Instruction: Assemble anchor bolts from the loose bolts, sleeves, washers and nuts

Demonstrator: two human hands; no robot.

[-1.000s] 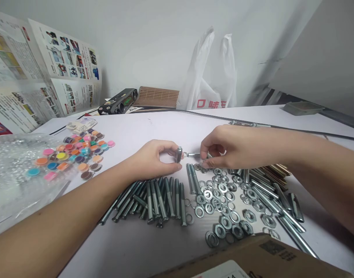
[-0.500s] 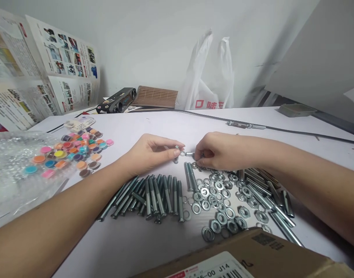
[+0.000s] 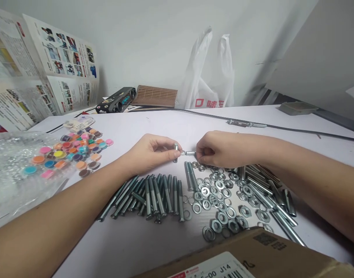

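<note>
Steel-coloured rod (image 3: 176, 147) stands pinched upright in your left hand (image 3: 154, 151); your right hand (image 3: 216, 148) grips a metal sleeve (image 3: 190, 153) beside it.

White flat tabletop (image 3: 130, 129). Centre: heap of long silver metal bolts (image 3: 156, 197); right of it, scattered ring-shaped silver washers (image 3: 214, 200), six-sided silver nuts (image 3: 241, 212). Farther right: shiny metal tubes (image 3: 264, 199). Left: small round multicoloured plastic pots (image 3: 59, 154) beside clear bubble wrap (image 3: 17, 170). Front: brown cardboard box (image 3: 252, 251), probably on tabletop, base hidden.
</note>
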